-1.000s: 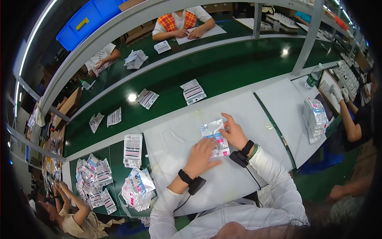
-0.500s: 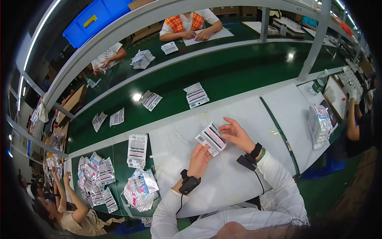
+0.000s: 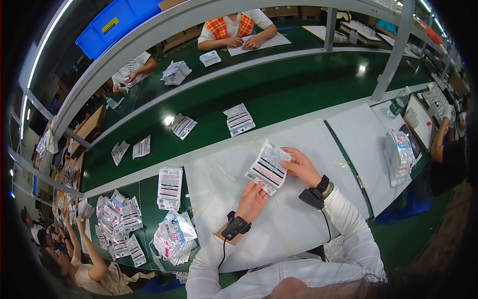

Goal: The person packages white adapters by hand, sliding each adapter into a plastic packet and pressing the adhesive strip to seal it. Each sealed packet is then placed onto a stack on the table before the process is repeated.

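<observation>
A white printed pouch point(image 3: 269, 168) with black and pink bands is held tilted above the white work surface point(image 3: 234, 224). My left hand point(image 3: 253, 201) pinches its lower corner between thumb and fingers. Closed on the pouch's right edge is my right hand point(image 3: 302, 168), its thumb on the printed face and its other fingers partly hidden behind. To the left lies a neat stack of similar pouches point(image 3: 170, 188). Nearer me is a heap of silvery pouches point(image 3: 175, 238) with pink and blue print.
Beyond the work surface runs a green belt point(image 3: 294, 94) carrying several spaced pouches, one point(image 3: 240, 120) straight ahead. A looser pouch pile point(image 3: 119, 224) lies far left. At right stand bundled pouches point(image 3: 400, 158) and a bottle point(image 3: 398, 103). Co-workers sit opposite and on both sides.
My right hand has closed on the pouch's right edge, where its fingers were apart before. The pouch shows larger and more spread. Pouches on the belt have shifted a little left.
</observation>
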